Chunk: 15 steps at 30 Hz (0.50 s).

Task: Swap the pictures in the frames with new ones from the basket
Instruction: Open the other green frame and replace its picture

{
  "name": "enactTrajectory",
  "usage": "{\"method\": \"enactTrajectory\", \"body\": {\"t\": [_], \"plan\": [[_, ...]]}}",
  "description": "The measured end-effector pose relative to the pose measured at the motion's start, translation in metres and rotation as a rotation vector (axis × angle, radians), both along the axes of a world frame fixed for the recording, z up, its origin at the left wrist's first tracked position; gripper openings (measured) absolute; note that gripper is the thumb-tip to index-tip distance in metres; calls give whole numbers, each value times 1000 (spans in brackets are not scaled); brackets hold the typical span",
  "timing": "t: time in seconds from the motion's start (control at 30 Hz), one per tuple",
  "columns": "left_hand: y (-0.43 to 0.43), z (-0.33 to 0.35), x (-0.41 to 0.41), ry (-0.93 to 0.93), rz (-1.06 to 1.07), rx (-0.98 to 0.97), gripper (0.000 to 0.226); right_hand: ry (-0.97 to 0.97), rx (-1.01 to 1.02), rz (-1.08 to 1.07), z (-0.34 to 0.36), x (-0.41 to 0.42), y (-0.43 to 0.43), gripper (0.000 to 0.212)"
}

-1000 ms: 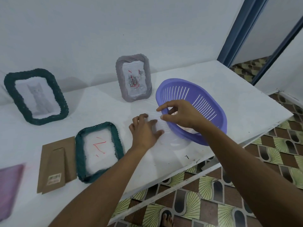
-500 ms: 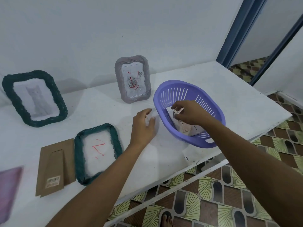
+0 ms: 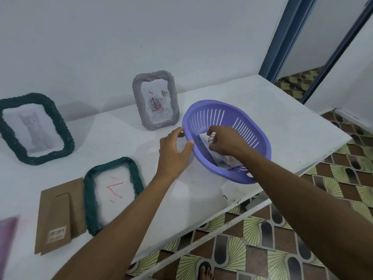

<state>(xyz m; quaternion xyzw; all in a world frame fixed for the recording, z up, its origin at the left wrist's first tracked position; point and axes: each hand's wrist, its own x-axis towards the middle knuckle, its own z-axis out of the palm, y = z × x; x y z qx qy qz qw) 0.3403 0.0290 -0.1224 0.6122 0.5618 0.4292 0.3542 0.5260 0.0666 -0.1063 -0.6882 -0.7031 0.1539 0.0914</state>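
Observation:
A purple slotted basket (image 3: 228, 116) sits on the white table (image 3: 292, 122). My right hand (image 3: 226, 142) reaches into it and pinches the top edge of a white picture (image 3: 204, 138) with a black drawing; more paper (image 3: 226, 160) lies under it. My left hand (image 3: 173, 150) is against the basket's left rim, thumb and fingers curled on what looks like a clear sheet (image 3: 180, 144). A green frame (image 3: 90, 190) lies flat with red marks inside. Another green frame (image 3: 66, 138), with a cat picture, and a grey frame (image 3: 137, 102) stand at the wall.
A brown backing board (image 3: 58, 215) with its stand lies left of the flat frame. A pink object (image 3: 7, 239) shows at the left edge. A paper scrap (image 3: 228, 188) lies near the table's front edge. Tiled floor and a foot (image 3: 205, 271) are below.
My right hand went from the table in front of the basket into the basket and now pinches a picture. My left hand lifted off the table and shifted right to the basket's rim.

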Motion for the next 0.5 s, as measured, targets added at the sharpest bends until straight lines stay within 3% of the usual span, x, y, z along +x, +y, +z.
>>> {"method": "enactTrajectory", "body": {"t": [0.17,0.37,0.5], "plan": [[1,2,0,26,13,4,44,150,86,-84,4,9,0,32],[-2,8,-2,-14,-10,0,46,342,17,-157,14,15,0,31],[-5,14,-8,-61,-45,-28,53,626,42,-174,37,11,-9,21]]}}
